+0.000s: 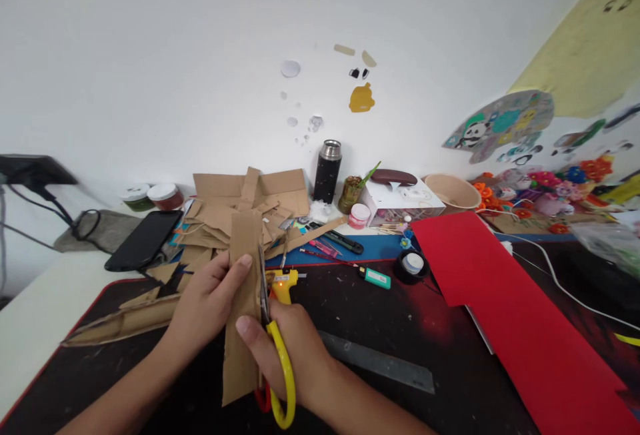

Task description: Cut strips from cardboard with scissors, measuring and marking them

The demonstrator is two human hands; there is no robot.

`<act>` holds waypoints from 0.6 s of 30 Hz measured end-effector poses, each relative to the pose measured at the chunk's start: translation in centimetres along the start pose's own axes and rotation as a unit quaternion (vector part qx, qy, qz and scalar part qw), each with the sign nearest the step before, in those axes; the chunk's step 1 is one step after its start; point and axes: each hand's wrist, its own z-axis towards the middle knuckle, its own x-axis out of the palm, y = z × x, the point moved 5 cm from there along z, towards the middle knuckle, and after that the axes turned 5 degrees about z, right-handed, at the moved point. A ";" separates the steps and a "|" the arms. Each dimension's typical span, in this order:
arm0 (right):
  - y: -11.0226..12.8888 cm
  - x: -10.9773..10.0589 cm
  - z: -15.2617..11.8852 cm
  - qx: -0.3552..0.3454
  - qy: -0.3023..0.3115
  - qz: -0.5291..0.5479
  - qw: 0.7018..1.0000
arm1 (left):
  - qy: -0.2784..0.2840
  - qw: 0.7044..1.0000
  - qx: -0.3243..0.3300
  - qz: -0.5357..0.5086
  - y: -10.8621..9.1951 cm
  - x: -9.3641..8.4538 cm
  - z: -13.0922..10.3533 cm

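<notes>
Head view: left hand (213, 291) pinches a cardboard strip (239, 298), near, left of centre; right hand (303, 345) grips scissors (287, 368), blades along the strip's right edge. Yellow glue gun (281, 286) just beyond, cardboard scraps (213, 218) heaped farther left.

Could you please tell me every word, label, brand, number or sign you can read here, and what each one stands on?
No text can be read with certainty.
Yellow glue gun: label too small to read.
Teal case: white label too small and blurred.
Pink jar: label too blurred.
Ruler: any markings too faint.
Scissors and cardboard strip: no lettering visible.
</notes>
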 end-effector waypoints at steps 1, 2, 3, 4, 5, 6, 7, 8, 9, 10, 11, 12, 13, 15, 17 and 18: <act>0.2 -0.1 0.0 -0.001 0.007 -0.005 1.000 | 0.005 1.000 -0.001 0.005 -0.1 0.0 0.0; 0.3 -0.2 0.0 -0.001 0.013 -0.009 1.000 | 0.009 1.000 0.000 0.009 -0.2 0.0 0.1; 0.4 -0.2 0.0 0.000 0.018 -0.013 1.000 | 0.013 1.000 0.002 0.014 -0.3 0.0 0.1; 0.4 -0.2 0.0 0.002 0.020 -0.015 1.000 | 0.015 1.000 0.004 0.017 -0.4 0.0 0.2; 0.5 -0.3 0.0 0.003 0.021 -0.016 1.000 | 0.015 1.000 0.008 0.020 -0.4 0.0 0.2; 0.4 -0.3 0.0 0.004 0.022 -0.016 1.000 | 0.015 1.000 0.011 0.022 -0.5 -0.1 0.2; 0.4 -0.3 0.0 0.005 0.022 -0.016 1.000 | 0.013 1.000 0.014 0.023 -0.6 -0.1 0.2; 0.3 -0.2 0.0 0.007 0.023 -0.015 1.000 | 0.011 1.000 0.015 0.023 -0.6 -0.1 0.3; 0.2 -0.2 0.0 0.009 0.024 -0.014 1.000 | 0.012 1.000 0.014 0.023 -0.6 -0.1 0.3; 0.1 -0.2 0.0 0.011 0.026 -0.013 1.000 | 0.015 1.000 0.009 0.019 -0.5 -0.1 0.3; 0.0 -0.2 0.0 0.014 0.028 -0.011 0.999 | 0.020 1.000 0.002 0.015 -0.4 0.0 0.3; -0.1 -0.2 0.0 0.016 0.029 -0.009 0.999 | 0.025 1.000 -0.006 0.009 -0.3 0.0 0.3; -0.1 -0.2 0.0 0.015 0.031 -0.005 0.999 | 0.029 0.999 -0.014 0.003 -0.2 0.1 0.4; 0.0 -0.2 -0.1 0.008 0.034 0.007 0.999 | 0.039 0.999 -0.031 -0.010 0.0 0.2 0.4; 0.2 -0.2 -0.1 -0.002 0.039 0.024 0.999 | 0.047 0.998 -0.042 -0.018 0.1 0.3 0.3; 0.2 -0.2 -0.1 -0.004 0.041 0.032 0.999 | 0.048 0.998 -0.044 -0.018 0.1 0.3 0.3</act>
